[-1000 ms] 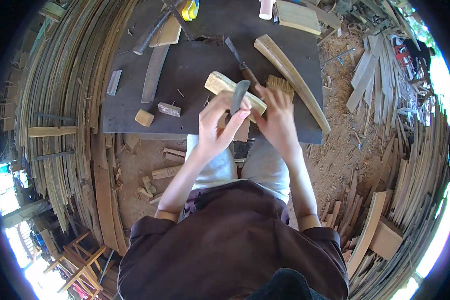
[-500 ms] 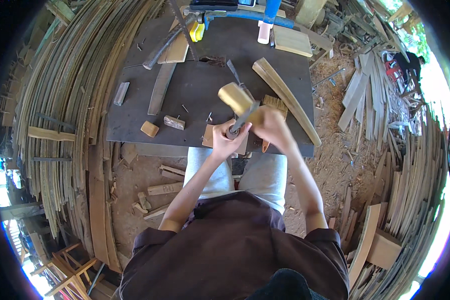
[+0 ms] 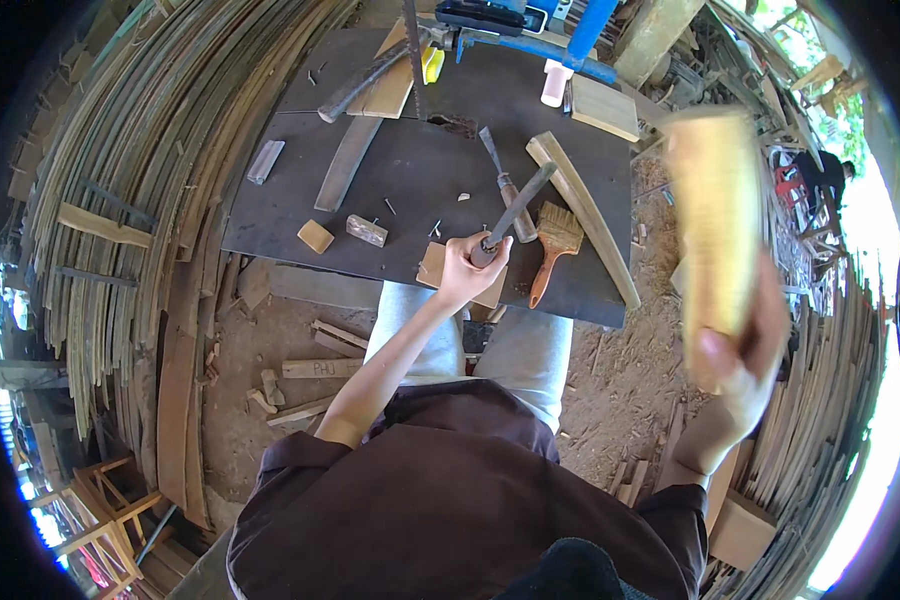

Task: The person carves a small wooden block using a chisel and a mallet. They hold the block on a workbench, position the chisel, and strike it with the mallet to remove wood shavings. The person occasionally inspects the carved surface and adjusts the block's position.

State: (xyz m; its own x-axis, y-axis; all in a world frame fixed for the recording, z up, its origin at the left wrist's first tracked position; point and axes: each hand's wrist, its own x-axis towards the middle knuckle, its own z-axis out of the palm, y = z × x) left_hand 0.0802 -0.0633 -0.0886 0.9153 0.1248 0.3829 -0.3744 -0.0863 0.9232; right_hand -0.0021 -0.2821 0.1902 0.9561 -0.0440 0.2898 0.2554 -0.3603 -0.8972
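Observation:
My left hand, near the table's front edge, is closed round the dark round handle of a chisel. Its long grey blade slants up to the right. Beneath that hand lies a flat piece of light brown wood or card. Well out to the right, my right hand grips the lower end of a pale yellow wooden block, held upright and slightly blurred. Beyond the blade, a second chisel with a wooden handle lies on the table, beside a flat brush with an orange-brown handle.
On the dark table lie a long wooden strip, small wood blocks, several nails and a hammer. A blue metal clamp or frame stands at the back. Stacked planks flank the left; wood shavings cover the floor.
My right hand has swung away from the chisel, out to the right and up with the wooden block. The left hand still holds the chisel; the view has shifted slightly.

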